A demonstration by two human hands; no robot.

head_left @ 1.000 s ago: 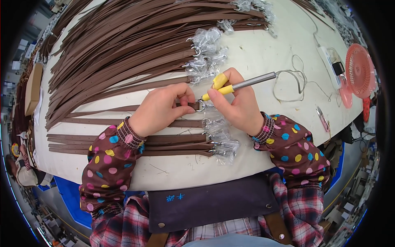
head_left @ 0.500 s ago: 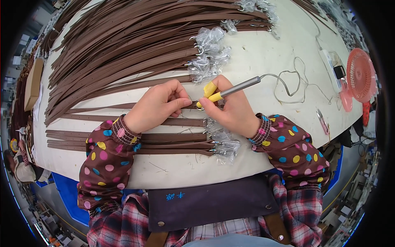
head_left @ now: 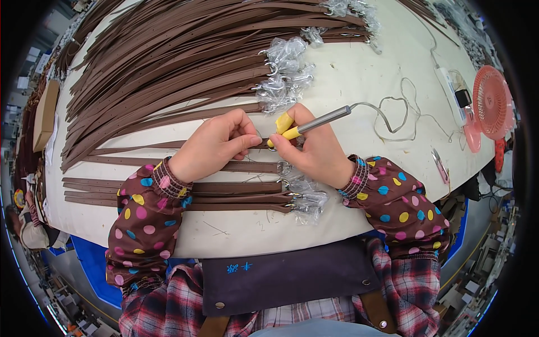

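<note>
My left hand (head_left: 216,145) pinches the end of a brown leather strap (head_left: 140,147) lying across the white table (head_left: 359,78). My right hand (head_left: 314,149) grips a pen-shaped metal tool (head_left: 323,119) with a yellow collar, its tip at the strap end between both hands. A thin cord (head_left: 401,115) runs from the tool toward the right. A finger of my right hand wears a yellow guard (head_left: 284,122). Below my hands lie a few straps (head_left: 236,194) with metal buckles wrapped in clear plastic (head_left: 307,199).
A large fan of brown straps (head_left: 174,62) with plastic-wrapped buckles (head_left: 283,70) covers the far left and middle of the table. A white power strip (head_left: 452,95) and a small pink fan (head_left: 491,104) stand at the right. A dark apron (head_left: 286,275) is at the near edge.
Both hands have shifted slightly left along the strap, and the tool tip has come down closer to the strap end. The piles have not moved.
</note>
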